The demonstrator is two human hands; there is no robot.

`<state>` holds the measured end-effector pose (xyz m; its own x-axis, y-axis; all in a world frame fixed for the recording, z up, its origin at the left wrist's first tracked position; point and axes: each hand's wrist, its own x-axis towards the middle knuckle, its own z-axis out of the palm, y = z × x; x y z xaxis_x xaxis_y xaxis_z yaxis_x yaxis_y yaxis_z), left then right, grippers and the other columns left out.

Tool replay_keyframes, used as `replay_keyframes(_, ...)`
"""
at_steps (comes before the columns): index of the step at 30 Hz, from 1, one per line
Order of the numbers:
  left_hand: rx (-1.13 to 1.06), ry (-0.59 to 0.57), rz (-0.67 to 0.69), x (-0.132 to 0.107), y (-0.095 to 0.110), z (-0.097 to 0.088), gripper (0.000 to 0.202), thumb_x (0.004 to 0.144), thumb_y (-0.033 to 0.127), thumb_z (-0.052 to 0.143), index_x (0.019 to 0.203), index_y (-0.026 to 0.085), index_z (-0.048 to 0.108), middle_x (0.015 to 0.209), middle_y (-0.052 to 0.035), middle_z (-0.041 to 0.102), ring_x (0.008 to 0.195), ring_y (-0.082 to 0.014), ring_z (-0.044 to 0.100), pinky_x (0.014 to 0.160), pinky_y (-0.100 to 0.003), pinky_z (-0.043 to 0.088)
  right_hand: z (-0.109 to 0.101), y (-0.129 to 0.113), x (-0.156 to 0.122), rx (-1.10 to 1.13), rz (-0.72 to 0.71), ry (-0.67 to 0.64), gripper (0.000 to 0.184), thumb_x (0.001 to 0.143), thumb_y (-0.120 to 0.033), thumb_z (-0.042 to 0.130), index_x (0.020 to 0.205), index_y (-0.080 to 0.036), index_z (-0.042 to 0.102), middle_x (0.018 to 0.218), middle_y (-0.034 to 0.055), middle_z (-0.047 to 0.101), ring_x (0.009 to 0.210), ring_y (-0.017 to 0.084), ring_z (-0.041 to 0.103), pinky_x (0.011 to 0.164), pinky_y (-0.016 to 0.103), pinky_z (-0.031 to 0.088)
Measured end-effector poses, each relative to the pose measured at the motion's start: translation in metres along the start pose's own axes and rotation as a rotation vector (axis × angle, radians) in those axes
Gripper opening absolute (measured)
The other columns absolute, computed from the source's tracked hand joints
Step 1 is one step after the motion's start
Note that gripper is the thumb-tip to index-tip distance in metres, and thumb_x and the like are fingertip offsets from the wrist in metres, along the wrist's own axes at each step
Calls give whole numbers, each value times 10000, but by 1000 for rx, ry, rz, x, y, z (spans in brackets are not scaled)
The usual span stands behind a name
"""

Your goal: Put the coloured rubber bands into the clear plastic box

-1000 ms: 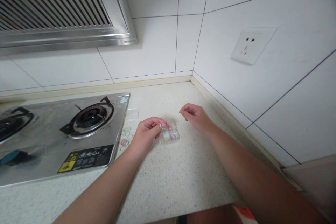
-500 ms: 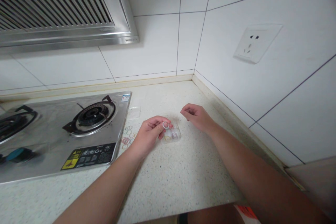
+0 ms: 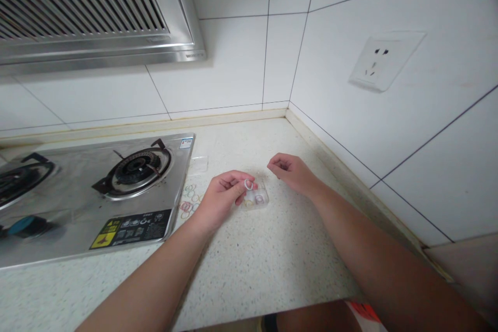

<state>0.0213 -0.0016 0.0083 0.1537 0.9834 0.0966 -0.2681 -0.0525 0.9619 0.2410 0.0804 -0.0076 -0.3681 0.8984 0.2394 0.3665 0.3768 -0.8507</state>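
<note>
My left hand (image 3: 221, 196) pinches a small white elastic ring (image 3: 248, 184) between thumb and forefinger, just above a small clear plastic box (image 3: 257, 198) on the speckled counter (image 3: 252, 259). A few coloured rings lie inside the box. My right hand (image 3: 292, 171) hovers a little to the right of the box, fingers loosely curled, holding nothing I can see. Several coloured rings (image 3: 189, 200) lie loose on the counter left of my left hand. A clear lid (image 3: 197, 164) lies farther back, beside the stove.
A steel gas stove (image 3: 89, 192) with two burners fills the counter's left side, under a range hood (image 3: 93, 10). White tiled walls meet in a corner behind the counter. A wall socket (image 3: 383, 59) sits on the right wall.
My left hand has carried the white ring slightly rightward, nearer over the clear box. My right hand has stayed put. The camera has shifted a little.
</note>
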Motion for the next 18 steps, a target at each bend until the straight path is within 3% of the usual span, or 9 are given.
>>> replay_keyframes(18,-70,21,6,2,0,0,142,760,273,816,819,163,750,749,-20,739,476,-31,467,449,-165,335,-2,-1,0,-70,-31,-7,240,879,-408,600,838,-177,650,589,-51,465,531,96,402,504,250,301)
